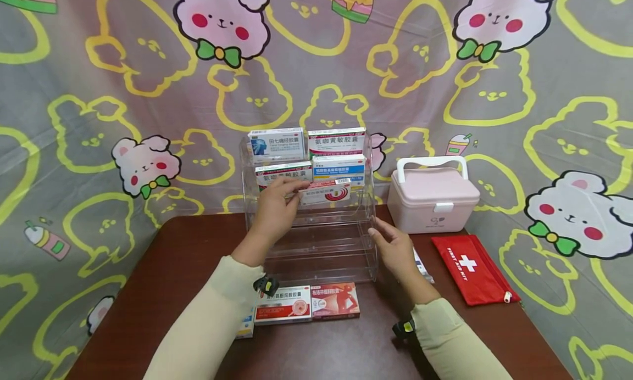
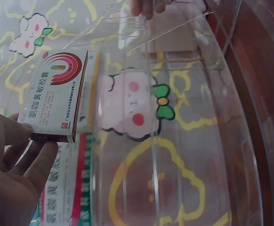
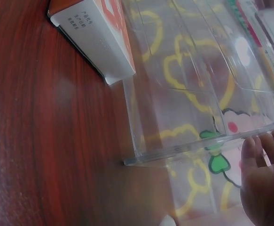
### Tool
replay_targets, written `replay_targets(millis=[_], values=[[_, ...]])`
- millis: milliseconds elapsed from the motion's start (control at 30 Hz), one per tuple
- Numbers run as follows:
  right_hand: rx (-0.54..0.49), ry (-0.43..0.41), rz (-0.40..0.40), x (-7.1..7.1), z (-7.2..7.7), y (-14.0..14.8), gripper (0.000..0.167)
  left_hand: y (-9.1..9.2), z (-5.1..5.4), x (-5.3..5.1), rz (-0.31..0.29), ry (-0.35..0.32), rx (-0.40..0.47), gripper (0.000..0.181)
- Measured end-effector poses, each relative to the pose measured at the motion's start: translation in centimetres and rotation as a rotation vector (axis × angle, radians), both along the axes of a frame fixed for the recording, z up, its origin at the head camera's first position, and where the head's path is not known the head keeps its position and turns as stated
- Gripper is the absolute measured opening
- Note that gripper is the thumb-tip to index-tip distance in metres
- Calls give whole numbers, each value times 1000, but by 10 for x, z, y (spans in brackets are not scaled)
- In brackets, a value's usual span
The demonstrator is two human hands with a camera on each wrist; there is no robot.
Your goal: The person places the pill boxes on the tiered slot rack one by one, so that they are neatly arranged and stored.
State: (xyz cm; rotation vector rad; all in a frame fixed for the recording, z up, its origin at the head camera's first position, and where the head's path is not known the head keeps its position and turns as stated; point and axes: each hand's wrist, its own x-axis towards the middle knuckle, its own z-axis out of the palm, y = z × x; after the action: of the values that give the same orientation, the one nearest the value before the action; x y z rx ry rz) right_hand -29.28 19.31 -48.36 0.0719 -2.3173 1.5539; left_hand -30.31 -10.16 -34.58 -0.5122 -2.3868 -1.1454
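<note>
My left hand (image 1: 277, 207) pinches a white capsule box (image 1: 325, 194) with a red arc design by its left end. It holds the box in front of the second tier of a clear acrylic rack (image 1: 321, 262), overlapping a blue-and-white box (image 1: 338, 165) behind it. Beside that stands a green-and-white capsule box (image 1: 284, 172), partly covered by the left hand. My right hand (image 1: 395, 251) touches the rack's right side edge with extended fingers; the right wrist view shows its fingertips (image 3: 250, 148) at the clear panel.
The top tier holds two boxes, one blue-and-white (image 1: 276, 144) and one red-and-green (image 1: 336, 142). A red-and-white box (image 1: 284, 305) and a pink box (image 1: 334, 300) lie before the rack. At right are a pink medicine case (image 1: 432, 199) and a red first aid pouch (image 1: 475, 270).
</note>
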Motion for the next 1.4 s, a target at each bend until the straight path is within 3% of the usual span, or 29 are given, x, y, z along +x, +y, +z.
replay_targets(millis=[333, 433, 633, 733, 933, 1400], values=[[-21, 18, 2, 1, 1, -1, 45, 14, -10, -16, -5, -5, -134, 28], [-13, 15, -3, 1, 1, -1, 44, 16, -14, -20, -11, -22, -127, 27], [-19, 17, -5, 1, 1, -2, 44, 20, -24, -22, -44, -142, -73, 28], [-15, 12, -4, 1, 0, -2, 44, 22, -30, -23, -54, -167, -63, 28], [-20, 15, -6, 0, -1, -2, 44, 25, -37, -26, -75, -182, -51, 29], [-13, 12, -10, 1, -1, -2, 43, 28, -42, -27, -53, -194, -94, 29]])
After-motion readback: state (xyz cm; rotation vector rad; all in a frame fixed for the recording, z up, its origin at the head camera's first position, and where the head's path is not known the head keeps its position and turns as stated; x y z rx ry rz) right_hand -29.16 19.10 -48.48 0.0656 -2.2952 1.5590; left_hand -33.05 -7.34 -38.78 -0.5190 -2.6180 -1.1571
